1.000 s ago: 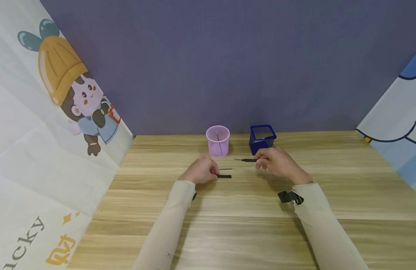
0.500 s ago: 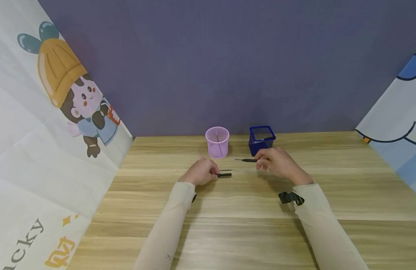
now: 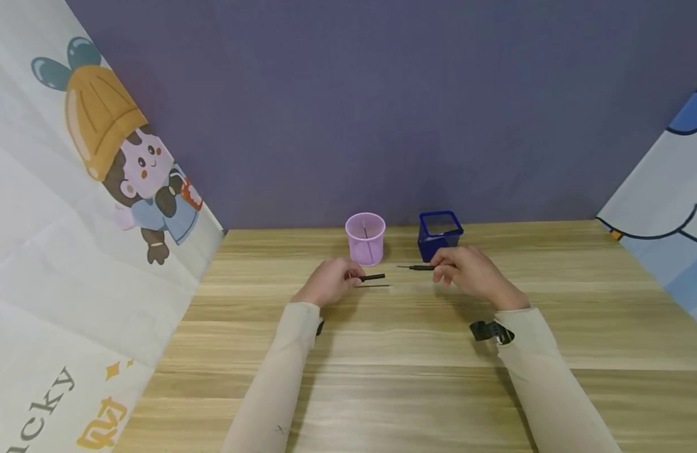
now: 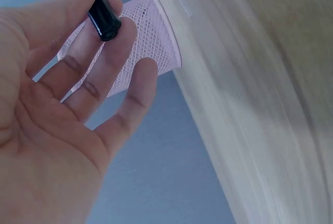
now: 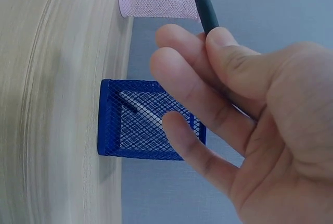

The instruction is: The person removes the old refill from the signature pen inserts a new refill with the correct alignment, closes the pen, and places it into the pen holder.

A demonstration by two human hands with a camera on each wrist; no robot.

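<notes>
Just shifted black tube (image 3: 373,277) toward twelve o'clock, pinched in left hand (image 3: 329,280), baring more rod (image 3: 373,286). Pinching pen (image 3: 421,268) in right hand (image 3: 467,273).

On the white sheet (image 3: 54,314) at the left of the head view, we read dark letters (image 3: 47,402) climbing to the right, "ucky", the u partly cut off by the bottom edge. Beside them we see a golden character (image 3: 104,423) that looks like the Chinese 财. On the left sleeve (image 3: 269,393) we make out a small dark x-shaped mark (image 3: 280,430).
</notes>
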